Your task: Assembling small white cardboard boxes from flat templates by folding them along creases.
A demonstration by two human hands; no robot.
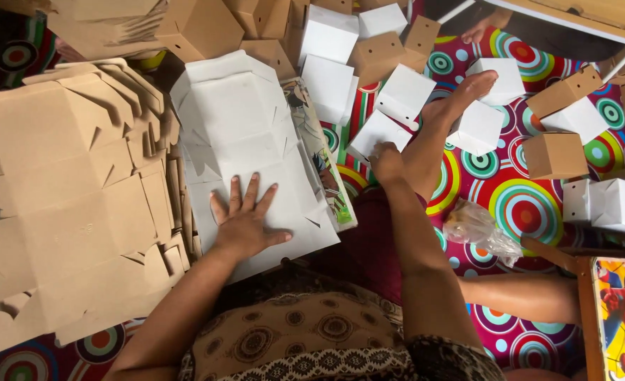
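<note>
The left hand lies palm down, fingers spread flat, gripping nothing, on the stack of flat white die-cut cardboard box blanks. Left of that stack sits a pile of flat brown cardboard blanks. Right of it, the right hand curls at a small folded white cardboard box, apparently pinching its edge. Beyond, more folded white and brown boxes lie scattered over the circle-patterned floor mat.
</note>
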